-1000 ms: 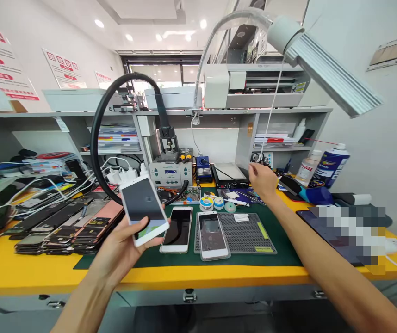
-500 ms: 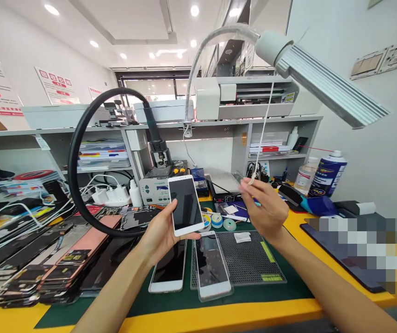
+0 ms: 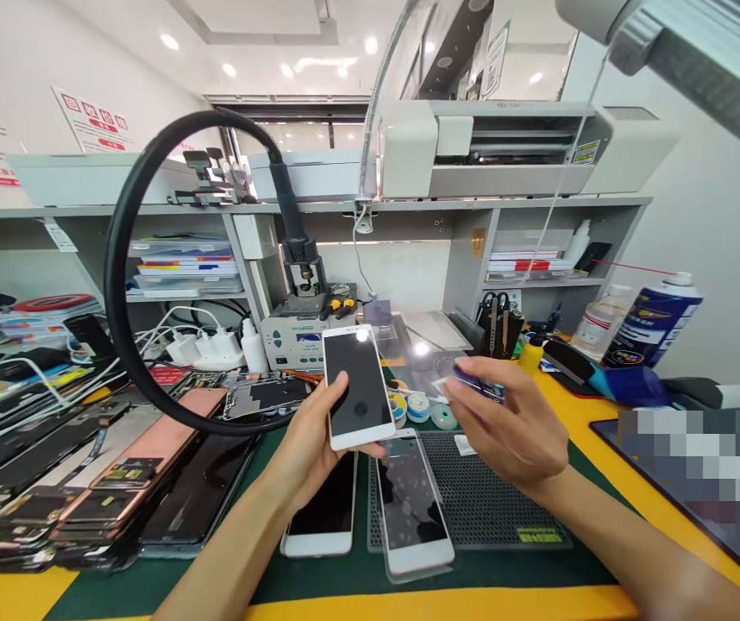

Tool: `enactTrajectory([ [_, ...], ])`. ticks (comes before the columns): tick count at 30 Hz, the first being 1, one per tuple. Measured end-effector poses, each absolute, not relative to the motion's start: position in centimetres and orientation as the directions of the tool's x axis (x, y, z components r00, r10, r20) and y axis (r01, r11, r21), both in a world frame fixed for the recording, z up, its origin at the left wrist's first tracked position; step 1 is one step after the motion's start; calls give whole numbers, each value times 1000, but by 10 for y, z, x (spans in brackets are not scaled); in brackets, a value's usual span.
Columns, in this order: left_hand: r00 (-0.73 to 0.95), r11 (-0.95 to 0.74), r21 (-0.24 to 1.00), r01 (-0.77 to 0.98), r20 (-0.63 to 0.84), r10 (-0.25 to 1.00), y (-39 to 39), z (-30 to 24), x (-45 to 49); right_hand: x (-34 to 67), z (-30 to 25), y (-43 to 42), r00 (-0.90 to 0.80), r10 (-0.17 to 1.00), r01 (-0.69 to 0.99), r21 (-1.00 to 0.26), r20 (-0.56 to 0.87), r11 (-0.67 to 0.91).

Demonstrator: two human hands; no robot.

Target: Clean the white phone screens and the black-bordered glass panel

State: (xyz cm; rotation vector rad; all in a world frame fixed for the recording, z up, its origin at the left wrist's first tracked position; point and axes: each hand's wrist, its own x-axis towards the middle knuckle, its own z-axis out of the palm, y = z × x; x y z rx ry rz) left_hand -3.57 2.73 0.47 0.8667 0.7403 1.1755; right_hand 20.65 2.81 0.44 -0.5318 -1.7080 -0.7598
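Cradling a white smartphone (image 3: 357, 388) in my left hand (image 3: 309, 448), I hold it tilted up with its glossy black screen facing me, my fingers closed around its back and my fingertips (image 3: 370, 450) curling round the lower edge. It hangs in the air over a dark green work mat (image 3: 318, 586), clear of everything below. My right hand (image 3: 512, 431) is just beside it, fingers bent and pinching a small, flat, dark blue piece (image 3: 477, 386), too blurred for me to name. Beneath my hands, a second white smartphone (image 3: 326, 509) lies face up on the mat, partly hidden by my left hand. A third white smartphone (image 3: 412, 504), in a clear plastic sleeve, rests next to it, overlapping a grey perforated silicone pad (image 3: 505, 492). Three small rolls of solder wire (image 3: 418, 407) stand just past my right fingers. To my left, stacks of bare phone screens (image 3: 53, 492) cover the yellow bench (image 3: 344, 608), and a black gooseneck hose (image 3: 124, 259) curves down to a white hot-air rework station (image 3: 292, 332) against the grey shelving (image 3: 460, 259). A blue aerosol can (image 3: 651, 332) stands at the far right.
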Motion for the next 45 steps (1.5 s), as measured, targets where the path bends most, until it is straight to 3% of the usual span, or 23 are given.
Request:
enactTrajectory([
  [6, 372, 168, 838, -519, 44, 927, 19, 13, -34, 190, -3, 23, -392, -51, 585, 292, 919, 757],
  [20, 261, 61, 899, -434, 61, 963, 20, 4, -32, 174, -13, 18, -477, 24, 555, 280, 879, 784],
  [23, 255, 30, 906, -422, 87, 963, 20, 4, -34, 173, -15, 13, -379, 133, 476, 69, 916, 877],
  [25, 261, 18, 915, -403, 95, 961, 19, 4, -35, 172, -14, 11, -202, 348, 361, -261, 915, 895],
  [27, 286, 23, 927, -374, 91, 954, 17, 5, -35, 171, -9, 10, -32, 642, 191, -626, 766, 756],
  [29, 330, 27, 940, -340, 93, 939, 15, 6, -34, 172, 0, 10, 1, 849, 81, -847, 528, 526],
  [32, 391, 15, 960, -279, 99, 915, 12, 8, -30, 176, 11, 13, -48, 928, 122, -920, 370, 373],
  [36, 413, 16, 971, -239, 86, 907, 11, 9, -29, 182, 16, 15, -61, 937, 116, -930, 344, 349],
  [45, 484, 160, 928, -337, 25, 875, 12, 5, -31, 179, 19, 11, -101, 972, 96, -971, 211, 221],
])
